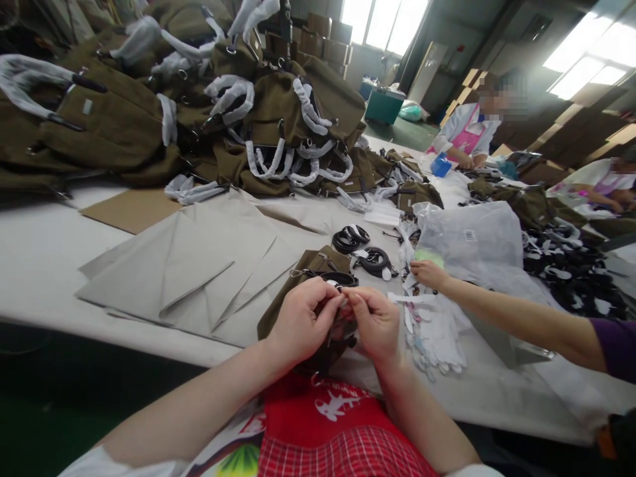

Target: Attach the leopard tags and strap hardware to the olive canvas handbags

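My left hand (pixel 303 318) and my right hand (pixel 375 321) meet fingertip to fingertip above an olive-brown bag (pixel 278 301) at the table's near edge. Both hands are pinched closed. What sits between the fingers is small and mostly covered; I cannot name it. Just beyond my fingertips, a coiled black strap (pixel 342 278) rests on the bag. Two more coils, a black strap (pixel 375 262) and another strap (pixel 348 238), lie on the table past the bag. A metal clip (pixel 301 272) shows at the bag's left side.
Olive bags with wrapped handles (pixel 268 106) are heaped at the back left. Grey sheets (pixel 199 265) spread over the table at left. On the right, a co-worker's hand (pixel 428 275) reaches over white tags (pixel 437 338) beside a clear plastic bag (pixel 470 235). Other people work farther back.
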Motion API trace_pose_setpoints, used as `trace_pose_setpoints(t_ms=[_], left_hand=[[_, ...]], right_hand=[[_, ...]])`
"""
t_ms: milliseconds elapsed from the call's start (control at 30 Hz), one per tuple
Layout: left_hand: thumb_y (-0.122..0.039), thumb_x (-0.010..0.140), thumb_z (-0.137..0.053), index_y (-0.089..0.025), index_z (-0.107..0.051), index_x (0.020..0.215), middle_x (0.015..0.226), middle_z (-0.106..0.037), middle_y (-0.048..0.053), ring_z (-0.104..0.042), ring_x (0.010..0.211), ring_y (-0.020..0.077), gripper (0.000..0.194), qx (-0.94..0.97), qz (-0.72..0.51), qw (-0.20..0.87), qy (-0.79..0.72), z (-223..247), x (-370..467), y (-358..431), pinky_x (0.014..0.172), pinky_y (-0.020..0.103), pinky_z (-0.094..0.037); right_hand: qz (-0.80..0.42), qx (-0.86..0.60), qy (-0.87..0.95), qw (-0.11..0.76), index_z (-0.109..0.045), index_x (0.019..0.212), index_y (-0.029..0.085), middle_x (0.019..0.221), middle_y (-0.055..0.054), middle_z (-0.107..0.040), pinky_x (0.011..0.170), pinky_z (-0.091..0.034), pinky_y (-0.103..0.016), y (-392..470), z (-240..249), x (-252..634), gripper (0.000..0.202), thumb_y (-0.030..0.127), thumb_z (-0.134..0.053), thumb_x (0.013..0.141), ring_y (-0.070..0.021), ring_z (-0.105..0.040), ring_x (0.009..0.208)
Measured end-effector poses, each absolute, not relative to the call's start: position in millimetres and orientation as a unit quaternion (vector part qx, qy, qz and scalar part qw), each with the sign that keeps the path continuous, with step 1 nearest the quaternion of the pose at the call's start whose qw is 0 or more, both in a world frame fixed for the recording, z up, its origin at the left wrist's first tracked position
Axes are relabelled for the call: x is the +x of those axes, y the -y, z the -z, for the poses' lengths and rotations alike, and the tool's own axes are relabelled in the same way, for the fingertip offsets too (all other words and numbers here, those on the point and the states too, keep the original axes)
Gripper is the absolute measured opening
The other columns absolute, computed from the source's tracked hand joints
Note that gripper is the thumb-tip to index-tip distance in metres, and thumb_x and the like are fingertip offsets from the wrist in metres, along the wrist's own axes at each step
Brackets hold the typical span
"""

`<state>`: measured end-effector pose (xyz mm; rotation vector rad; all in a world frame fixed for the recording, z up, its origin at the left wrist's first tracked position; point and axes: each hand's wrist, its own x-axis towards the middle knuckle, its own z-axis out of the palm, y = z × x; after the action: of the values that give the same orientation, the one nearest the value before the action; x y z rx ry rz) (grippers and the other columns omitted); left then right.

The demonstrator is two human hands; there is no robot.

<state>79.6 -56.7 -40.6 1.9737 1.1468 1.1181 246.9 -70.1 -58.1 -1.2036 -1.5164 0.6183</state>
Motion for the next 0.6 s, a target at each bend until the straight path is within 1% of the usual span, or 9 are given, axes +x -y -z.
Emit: trace_pose_setpoints(t_ms=[67,133,167,200,267,300,400,533,600], left_hand=[[-0.022,0.091,-0.052,-0.020,-0.060,0.075,0.075,-0.060,0.001,-0.056,0.074,0.0150,0.019,0.778,-0.376,0.274,-0.421,42,74,56,0.072,0.029,-0.044],[-0.027,0.087,-0.058,-0.021,-0.062,0.084,0.089,-0.063,0.004,-0.059,0.087,0.0187,0.008,0.796,-0.347,0.244,-0.432,44,74,61,0.080,0.033,-0.047],[-0.030,0.082,-0.065,-0.021,-0.061,0.096,0.103,-0.062,0.007,-0.059,0.098,0.0221,0.017,0.795,-0.340,0.223,-0.450,46,76,64,0.087,0.036,-0.048],[-0.033,0.075,-0.072,-0.020,-0.057,0.110,0.119,-0.057,0.010,-0.056,0.111,0.0263,0.040,0.790,-0.336,0.201,-0.472,48,79,68,0.094,0.040,-0.047],[-0.033,0.063,-0.079,-0.017,-0.041,0.131,0.139,-0.041,0.017,-0.044,0.128,0.0335,0.080,0.777,-0.329,0.158,-0.513,52,83,74,0.104,0.047,-0.042],[-0.032,0.062,-0.079,-0.015,-0.035,0.134,0.141,-0.038,0.019,-0.042,0.131,0.0348,0.086,0.771,-0.322,0.145,-0.530,53,82,75,0.105,0.048,-0.041],[-0.032,0.069,-0.068,-0.012,-0.036,0.131,0.130,-0.049,0.019,-0.053,0.121,0.0324,0.073,0.755,-0.261,0.149,-0.582,51,69,65,0.099,0.044,-0.046],[-0.036,0.072,-0.059,-0.015,-0.053,0.116,0.102,-0.067,0.013,-0.066,0.094,0.0290,0.049,0.731,-0.083,0.202,-0.647,37,39,25,0.079,0.035,-0.051],[-0.039,0.067,-0.062,-0.017,-0.062,0.104,0.094,-0.070,0.011,-0.066,0.089,0.0285,0.043,0.730,-0.006,0.246,-0.638,29,29,3,0.074,0.032,-0.049]], right_hand=[[-0.249,-0.497,0.695,0.455,-0.063,0.118,0.021,0.115,-0.009,-0.066,0.073,-0.053,-0.031,58,52,262,0.033,0.019,-0.058,0.086,-0.0176,-0.064,0.087],[-0.233,-0.485,0.771,0.340,-0.060,0.125,0.022,0.136,-0.012,-0.053,0.092,-0.050,-0.040,44,50,271,0.047,0.017,-0.064,0.078,-0.0239,-0.057,0.114],[-0.229,-0.482,0.797,0.284,-0.062,0.122,0.022,0.140,-0.013,-0.049,0.101,-0.044,-0.044,37,53,273,0.046,0.016,-0.065,0.076,-0.0263,-0.050,0.124],[-0.229,-0.485,0.809,0.241,-0.065,0.116,0.020,0.140,-0.013,-0.049,0.106,-0.039,-0.046,30,57,273,0.040,0.016,-0.063,0.076,-0.0273,-0.045,0.129],[-0.245,-0.503,0.804,0.200,-0.068,0.104,0.016,0.133,-0.015,-0.054,0.109,-0.036,-0.046,19,67,271,0.025,0.016,-0.059,0.080,-0.0258,-0.048,0.128],[-0.255,-0.513,0.795,0.199,-0.067,0.099,0.015,0.130,-0.016,-0.056,0.108,-0.037,-0.045,15,72,269,0.020,0.016,-0.057,0.082,-0.0247,-0.051,0.124],[-0.240,-0.524,0.774,0.262,-0.063,0.093,0.015,0.128,-0.017,-0.055,0.105,-0.040,-0.045,15,75,268,0.013,0.015,-0.055,0.082,-0.0247,-0.054,0.121],[-0.120,-0.478,0.753,0.436,-0.058,0.101,0.020,0.138,-0.015,-0.048,0.110,-0.034,-0.049,30,56,264,0.014,0.020,-0.054,0.088,-0.0261,-0.043,0.132],[-0.113,-0.433,0.763,0.466,-0.058,0.102,0.021,0.139,-0.014,-0.048,0.111,-0.034,-0.048,37,49,259,0.013,0.025,-0.056,0.090,-0.0256,-0.042,0.134]])
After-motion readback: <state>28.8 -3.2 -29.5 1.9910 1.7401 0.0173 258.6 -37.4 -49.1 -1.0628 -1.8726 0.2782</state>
